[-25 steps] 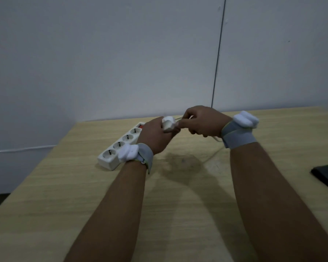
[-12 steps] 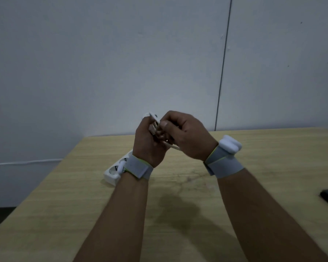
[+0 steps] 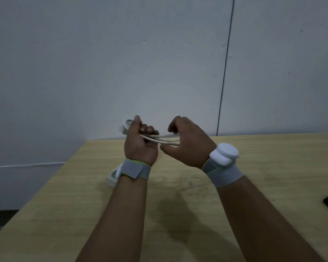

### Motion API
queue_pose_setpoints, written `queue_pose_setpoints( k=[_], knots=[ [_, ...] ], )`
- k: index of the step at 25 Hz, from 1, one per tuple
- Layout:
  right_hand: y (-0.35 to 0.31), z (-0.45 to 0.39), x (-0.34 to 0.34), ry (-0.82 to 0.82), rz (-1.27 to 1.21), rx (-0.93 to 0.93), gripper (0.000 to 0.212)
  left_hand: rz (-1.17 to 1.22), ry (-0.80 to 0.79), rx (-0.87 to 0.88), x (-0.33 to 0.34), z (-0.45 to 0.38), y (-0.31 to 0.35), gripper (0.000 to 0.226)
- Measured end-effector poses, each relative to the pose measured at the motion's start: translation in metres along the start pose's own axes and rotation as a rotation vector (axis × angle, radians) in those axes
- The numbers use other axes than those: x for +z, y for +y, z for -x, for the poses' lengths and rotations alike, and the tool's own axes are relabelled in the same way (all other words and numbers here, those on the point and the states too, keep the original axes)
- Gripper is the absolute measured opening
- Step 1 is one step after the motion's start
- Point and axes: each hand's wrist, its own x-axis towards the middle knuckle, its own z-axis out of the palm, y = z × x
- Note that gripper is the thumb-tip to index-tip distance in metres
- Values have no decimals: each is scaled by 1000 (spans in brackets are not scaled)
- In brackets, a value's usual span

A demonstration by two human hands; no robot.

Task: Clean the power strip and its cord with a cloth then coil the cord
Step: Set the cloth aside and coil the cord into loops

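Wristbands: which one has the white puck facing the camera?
The right wristband: its white puck sits on top, in full view. On the left wristband only a white edge shows at its side.

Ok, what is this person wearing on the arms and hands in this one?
Both forearms are bare, with no sleeves or gloves. The left hand has a grey fabric wristband with a yellow-green edge. The right hand has a matching grey band carrying a rounded white plastic module on top.
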Motion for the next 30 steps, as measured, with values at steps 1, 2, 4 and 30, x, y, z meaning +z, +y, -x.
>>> queue_pose_setpoints(
  k=[1, 2, 4, 30],
  knots=[
    [3, 1, -1, -43, 42, 50, 48, 51, 6, 23, -2, -2, 6, 36],
    [6, 1, -2, -96, 49, 88, 50, 78, 5, 38, -4, -3, 11, 35],
    [10, 1, -3, -222, -5, 115, 44, 48, 3, 61, -7, -3, 14, 33],
    [38, 0, 5, -379, 295, 262, 29, -1051, 249, 369, -16, 3, -5, 77]
  ],
)
